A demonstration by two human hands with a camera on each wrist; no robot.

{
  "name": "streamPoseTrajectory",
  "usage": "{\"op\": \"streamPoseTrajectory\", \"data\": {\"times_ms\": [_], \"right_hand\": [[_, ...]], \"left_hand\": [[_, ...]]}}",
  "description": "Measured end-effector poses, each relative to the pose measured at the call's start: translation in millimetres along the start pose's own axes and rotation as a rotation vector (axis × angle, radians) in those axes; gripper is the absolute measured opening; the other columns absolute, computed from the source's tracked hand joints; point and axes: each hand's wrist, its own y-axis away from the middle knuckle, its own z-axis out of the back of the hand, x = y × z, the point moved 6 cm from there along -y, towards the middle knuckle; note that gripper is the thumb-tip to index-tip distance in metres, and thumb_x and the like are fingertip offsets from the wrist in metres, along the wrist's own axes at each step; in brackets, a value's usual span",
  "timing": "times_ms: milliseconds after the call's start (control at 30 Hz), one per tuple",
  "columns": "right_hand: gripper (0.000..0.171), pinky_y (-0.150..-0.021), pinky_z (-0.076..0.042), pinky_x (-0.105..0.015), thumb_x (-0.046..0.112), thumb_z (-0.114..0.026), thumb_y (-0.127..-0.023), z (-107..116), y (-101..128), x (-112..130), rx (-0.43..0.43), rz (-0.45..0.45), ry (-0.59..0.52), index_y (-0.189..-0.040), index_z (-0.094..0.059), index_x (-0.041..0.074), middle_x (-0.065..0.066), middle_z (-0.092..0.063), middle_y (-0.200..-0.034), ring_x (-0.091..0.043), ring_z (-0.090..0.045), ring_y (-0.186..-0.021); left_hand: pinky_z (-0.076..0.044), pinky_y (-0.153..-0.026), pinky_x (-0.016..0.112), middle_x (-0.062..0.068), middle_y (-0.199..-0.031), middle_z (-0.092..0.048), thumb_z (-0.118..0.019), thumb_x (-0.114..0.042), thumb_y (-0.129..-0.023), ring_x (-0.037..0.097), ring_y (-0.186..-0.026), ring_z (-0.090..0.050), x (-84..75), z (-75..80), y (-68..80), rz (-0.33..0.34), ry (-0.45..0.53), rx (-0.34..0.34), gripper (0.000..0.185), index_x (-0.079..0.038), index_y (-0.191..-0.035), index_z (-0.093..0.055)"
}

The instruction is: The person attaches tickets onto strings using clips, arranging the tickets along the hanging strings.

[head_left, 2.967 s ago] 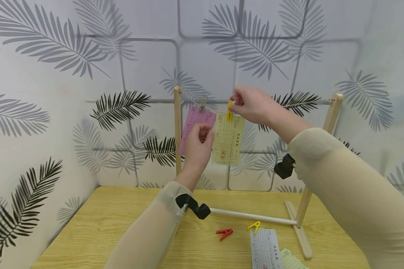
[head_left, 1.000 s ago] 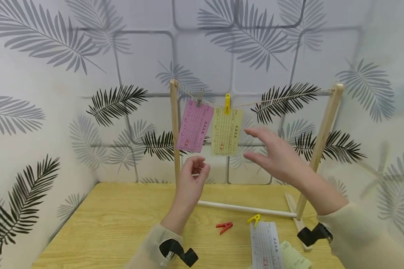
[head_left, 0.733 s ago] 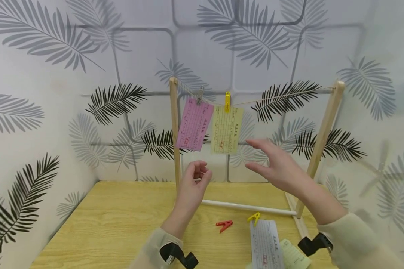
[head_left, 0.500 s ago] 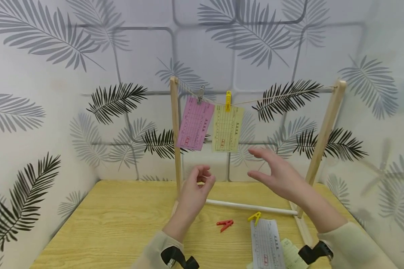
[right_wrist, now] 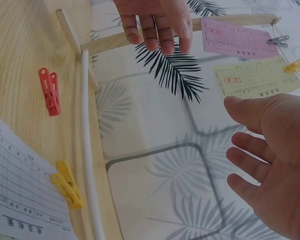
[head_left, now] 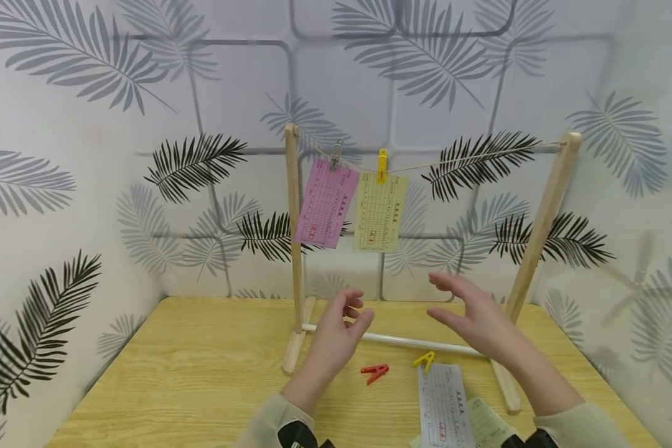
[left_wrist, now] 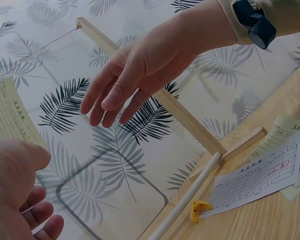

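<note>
A wooden rack [head_left: 294, 249] carries a string with two hanging slips. A silver clip [head_left: 336, 153] holds the pink slip [head_left: 326, 203], and a yellow peg [head_left: 382, 165] holds the pale yellow slip [head_left: 379, 212]. Both hands hover below the slips, above the rack's white rod [head_left: 403, 340]. My left hand [head_left: 351, 309] has loosely curled fingers and holds nothing. My right hand [head_left: 452, 301] is spread and holds nothing. On the table lie a red peg [head_left: 374, 372], a second yellow peg [head_left: 424, 359] and a white slip [head_left: 443, 404]. The right wrist view shows the red peg [right_wrist: 50, 91] and the table's yellow peg [right_wrist: 67, 184].
A pale green slip [head_left: 487, 426] lies partly under the white one at the front edge. The wooden table [head_left: 190, 373] stands in a corner of leaf-patterned walls. The rack's right post [head_left: 540, 230] and its foot [head_left: 504, 389] stand near my right forearm.
Both hands have come down from the string to just above the rod. The right hand let go of the yellow peg, which now holds the yellow slip alone.
</note>
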Motion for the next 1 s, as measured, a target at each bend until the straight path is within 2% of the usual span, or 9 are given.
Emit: {"op": "streamPoseTrajectory", "data": {"times_ms": [233,500,667,867,1000], "right_hand": [[0.062,-0.113,-0.043,-0.071,0.027,-0.077,-0.107,-9,7,-17,-0.025,-0.02,-0.013,-0.16,-0.053,0.007,-0.019,-0.06,-0.156,-0.047,-0.054,-0.143],[0.058,-0.111,-0.046,-0.069,0.031,-0.078,-0.106,-25,13,-36,-0.011,-0.053,-0.019,-0.155,-0.059,0.007,-0.016,-0.063,-0.153,-0.045,-0.055,-0.142],[0.057,-0.112,-0.044,-0.07,0.034,-0.079,-0.105,-36,15,-47,0.035,-0.077,-0.041,-0.152,-0.063,0.008,-0.014,-0.066,-0.151,-0.045,-0.056,-0.143],[0.051,-0.115,-0.042,-0.071,0.024,-0.079,-0.104,-51,17,-58,0.105,-0.06,-0.085,-0.149,-0.065,0.004,-0.015,-0.066,-0.15,-0.047,-0.055,-0.144],[0.048,-0.115,-0.041,-0.072,0.024,-0.08,-0.104,-62,21,-66,0.144,-0.081,-0.121,-0.146,-0.068,0.006,-0.015,-0.066,-0.15,-0.048,-0.053,-0.145]], "left_hand": [[-0.054,-0.093,0.036,0.004,-0.124,-0.06,-0.074,-0.023,-0.109,0.025,-0.112,-0.059,2.7,-12.5,4.1,-0.004,-0.056,0.063,0.038,-0.009,-0.141,-0.061],[-0.055,-0.091,0.035,0.004,-0.121,-0.06,-0.076,-0.022,-0.107,0.031,-0.112,-0.06,6.6,-19.6,7.8,-0.005,-0.101,0.067,0.039,-0.008,-0.141,-0.061],[-0.056,-0.09,0.033,0.004,-0.121,-0.061,-0.076,-0.02,-0.107,0.03,-0.111,-0.06,7.5,-24.2,9.3,-0.01,-0.111,0.092,0.04,-0.006,-0.141,-0.062],[-0.056,-0.092,0.034,0.003,-0.122,-0.061,-0.078,-0.022,-0.106,0.031,-0.113,-0.059,11.2,-27.9,11.4,0.014,-0.128,0.112,0.043,-0.006,-0.143,-0.062],[-0.055,-0.092,0.034,0.003,-0.121,-0.062,-0.078,-0.021,-0.106,0.029,-0.112,-0.059,11.4,-29.0,13.1,0.026,-0.144,0.124,0.043,-0.006,-0.142,-0.062]]}}
